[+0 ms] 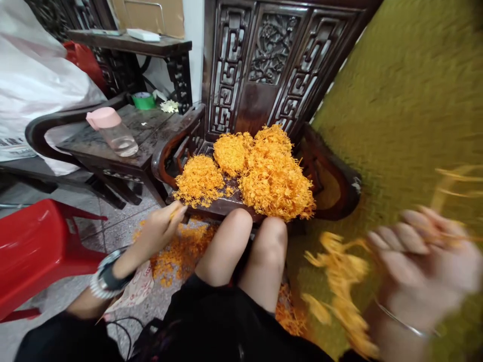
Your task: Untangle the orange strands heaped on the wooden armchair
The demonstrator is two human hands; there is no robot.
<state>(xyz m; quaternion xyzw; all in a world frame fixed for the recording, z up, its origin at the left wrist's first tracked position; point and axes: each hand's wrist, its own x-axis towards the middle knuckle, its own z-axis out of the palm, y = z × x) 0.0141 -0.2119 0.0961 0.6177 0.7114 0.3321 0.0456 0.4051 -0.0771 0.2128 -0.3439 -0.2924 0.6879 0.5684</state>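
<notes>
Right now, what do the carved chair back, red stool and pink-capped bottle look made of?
The chair back looks dark polished hardwood, sheen on its carving. The red stool seems glossy moulded plastic. The bottle is clear, plastic or glass unclear; its cap looks matte plastic.

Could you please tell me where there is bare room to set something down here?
The side table has a free patch between the pink-lidded bottle and the carved armrest. Tile floor lies bare beside the red stool. The chair seat is crowded with orange petals.
</notes>
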